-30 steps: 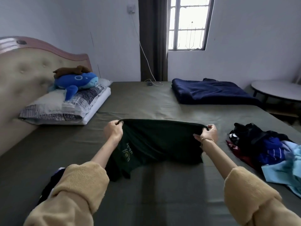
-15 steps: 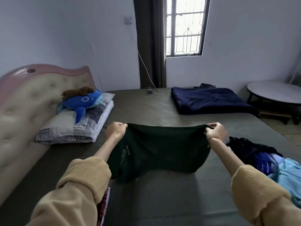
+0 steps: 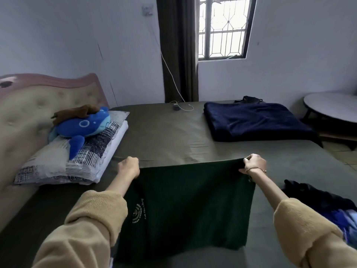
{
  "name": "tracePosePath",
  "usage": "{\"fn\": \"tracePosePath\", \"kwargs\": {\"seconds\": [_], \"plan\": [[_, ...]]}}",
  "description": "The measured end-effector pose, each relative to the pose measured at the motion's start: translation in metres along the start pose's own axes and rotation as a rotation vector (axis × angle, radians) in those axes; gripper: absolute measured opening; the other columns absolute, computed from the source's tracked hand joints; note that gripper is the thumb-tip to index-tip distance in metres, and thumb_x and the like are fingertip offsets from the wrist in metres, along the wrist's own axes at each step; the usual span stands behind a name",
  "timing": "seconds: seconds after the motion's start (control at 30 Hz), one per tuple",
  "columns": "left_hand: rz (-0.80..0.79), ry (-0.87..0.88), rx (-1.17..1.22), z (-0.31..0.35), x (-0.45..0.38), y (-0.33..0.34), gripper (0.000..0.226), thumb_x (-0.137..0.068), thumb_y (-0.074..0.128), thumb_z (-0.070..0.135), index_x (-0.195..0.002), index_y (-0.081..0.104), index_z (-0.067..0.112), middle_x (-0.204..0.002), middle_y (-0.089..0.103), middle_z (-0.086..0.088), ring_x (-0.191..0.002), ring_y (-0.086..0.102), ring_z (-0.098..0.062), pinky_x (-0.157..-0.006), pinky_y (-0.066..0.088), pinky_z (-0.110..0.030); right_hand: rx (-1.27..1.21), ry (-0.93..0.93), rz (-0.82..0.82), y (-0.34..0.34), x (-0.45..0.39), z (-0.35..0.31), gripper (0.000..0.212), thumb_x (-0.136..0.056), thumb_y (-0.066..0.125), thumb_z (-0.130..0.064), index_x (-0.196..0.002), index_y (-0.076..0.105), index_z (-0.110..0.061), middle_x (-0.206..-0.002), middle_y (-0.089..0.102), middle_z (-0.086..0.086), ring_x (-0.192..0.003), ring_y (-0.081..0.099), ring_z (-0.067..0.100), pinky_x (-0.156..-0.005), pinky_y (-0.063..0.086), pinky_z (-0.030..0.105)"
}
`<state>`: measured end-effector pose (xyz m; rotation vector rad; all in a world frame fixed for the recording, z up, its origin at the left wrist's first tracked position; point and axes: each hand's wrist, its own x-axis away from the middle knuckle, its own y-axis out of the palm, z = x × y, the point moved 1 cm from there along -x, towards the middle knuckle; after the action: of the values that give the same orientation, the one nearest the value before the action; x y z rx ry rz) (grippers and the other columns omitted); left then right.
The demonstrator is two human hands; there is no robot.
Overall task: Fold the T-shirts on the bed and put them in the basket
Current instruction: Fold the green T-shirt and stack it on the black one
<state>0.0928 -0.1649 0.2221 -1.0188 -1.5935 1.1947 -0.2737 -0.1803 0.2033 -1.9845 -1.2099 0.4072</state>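
Your left hand (image 3: 129, 167) is curled tight round the top left corner of the dark green T-shirt (image 3: 185, 206), and your right hand (image 3: 254, 165), a thin bracelet at its wrist, pinches the top right corner. Between them the upper edge is pulled straight and level, and the shirt hangs down in front of you above the bed (image 3: 166, 136), a white printed crest showing near its left side. Both your forearms come out of tan sleeves. To your right, a heap of unfolded clothes (image 3: 328, 202) in black and blue lies on the sheet. Farther off, a folded navy blanket (image 3: 257, 122) rests near the far edge. At the left, a blue plush whale (image 3: 85, 124) sits on stacked pillows (image 3: 77, 157) against the padded headboard (image 3: 29, 105).
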Motion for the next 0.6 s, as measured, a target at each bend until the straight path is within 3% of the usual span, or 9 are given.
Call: {"fn": "tracePosePath", "kwargs": {"seconds": [0.1,0.2,0.4,0.6], "plan": [[0.189,-0.061,0.001,0.023,-0.042,-0.024,0.032,-0.092,0.048,0.003,-0.121,0.060,0.010,-0.124,0.057,-0.009,-0.115,0.056,-0.025,-0.087,0.048,-0.033,-0.146,0.019,0.079,0.007,-0.047,-0.035,0.026,-0.096,0.048,-0.011,-0.110,0.062,0.004,-0.115,0.063,0.023,-0.112,0.056,0.035,-0.089,0.042,0.034],[0.356,-0.122,0.162,0.039,-0.082,-0.063,0.027,-0.093,0.045,0.001,-0.114,0.061,0.005,-0.115,0.061,-0.014,-0.106,0.061,-0.031,-0.082,0.048,-0.037,-0.260,-0.032,0.164,-0.004,-0.092,-0.068,0.027,-0.096,0.046,-0.011,-0.111,0.058,0.007,-0.116,0.060,0.027,-0.113,0.054,0.037,-0.092,0.038,0.035],[0.661,-0.091,0.339,0.062,-0.125,-0.133,0.018,-0.095,0.046,0.005,-0.104,0.060,0.001,-0.108,0.062,-0.019,-0.101,0.059,-0.038,-0.073,0.044,-0.041,-0.334,-0.172,0.327,-0.049,-0.144,-0.119,0.025,-0.096,0.047,-0.011,-0.109,0.059,0.006,-0.114,0.063,0.022,-0.112,0.054,0.034,-0.087,0.033,0.028],[0.718,0.024,0.312,0.068,-0.127,-0.127,0.019,-0.095,0.046,0.014,-0.104,0.059,0.005,-0.116,0.058,-0.013,-0.113,0.047,-0.032,-0.095,0.034,-0.050,-0.374,-0.166,0.349,-0.056,-0.143,-0.105,0.022,-0.094,0.049,-0.011,-0.101,0.062,0.005,-0.106,0.065,0.022,-0.104,0.058,0.033,-0.085,0.040,0.031]]}}
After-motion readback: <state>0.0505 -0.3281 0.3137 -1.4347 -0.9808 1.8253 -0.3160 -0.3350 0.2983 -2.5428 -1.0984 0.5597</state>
